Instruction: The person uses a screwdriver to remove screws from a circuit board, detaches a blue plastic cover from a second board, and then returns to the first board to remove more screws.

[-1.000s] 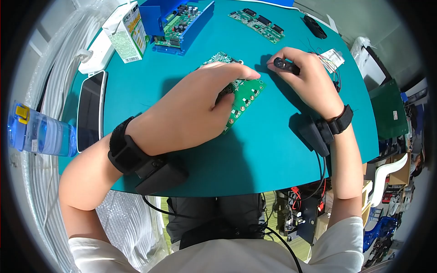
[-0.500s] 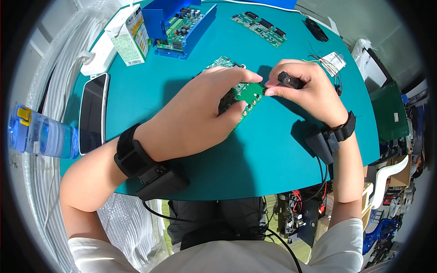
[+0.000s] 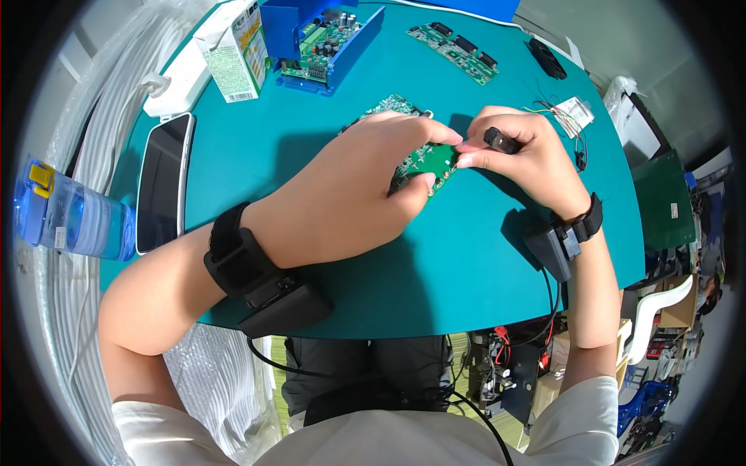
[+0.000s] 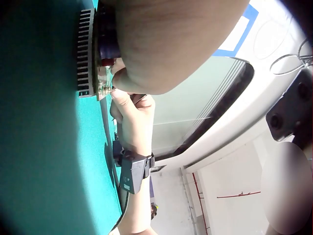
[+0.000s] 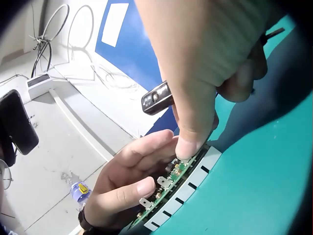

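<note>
While the left hand (image 3: 334,198) holds the green circuit board (image 3: 434,160) between its thumb and fingers, the right hand (image 3: 532,159) grips a black tool (image 3: 501,140) and touches with its thumb the end of the board nearest to it, so that both hands are almost together. Whether the board rests on the tabletop (image 3: 373,299), I cannot tell. Beyond the hands stands a blue case (image 3: 357,50), and to the left of the left hand lies a phone (image 3: 165,182)
</note>
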Available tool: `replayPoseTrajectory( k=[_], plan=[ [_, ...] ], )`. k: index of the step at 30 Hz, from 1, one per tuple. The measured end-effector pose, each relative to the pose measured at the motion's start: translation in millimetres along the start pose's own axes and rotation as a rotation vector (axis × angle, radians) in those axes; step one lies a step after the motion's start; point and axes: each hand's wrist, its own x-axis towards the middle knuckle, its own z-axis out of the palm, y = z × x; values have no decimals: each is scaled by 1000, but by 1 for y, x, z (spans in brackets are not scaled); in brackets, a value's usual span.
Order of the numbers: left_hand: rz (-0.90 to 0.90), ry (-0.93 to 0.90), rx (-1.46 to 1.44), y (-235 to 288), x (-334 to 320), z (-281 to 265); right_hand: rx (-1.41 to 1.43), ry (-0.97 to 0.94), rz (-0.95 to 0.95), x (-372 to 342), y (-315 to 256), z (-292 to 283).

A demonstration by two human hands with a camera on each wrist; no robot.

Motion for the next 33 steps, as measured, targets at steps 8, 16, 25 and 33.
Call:
replayPoseTrajectory(
  k=[8,16,25,33],
  plan=[
    [78,12,48,-3,1,1,27,15,-62,1,9,3],
    [103,21,70,-6,1,3,46,-61,-73,-4,3,-4],
    [86,-10,34,-4,3,0,-28,-66,-96,-6,2,-9],
    [92,-11,44,-6,4,1,-15,-49,-107,-7,0,-10]
  ],
)
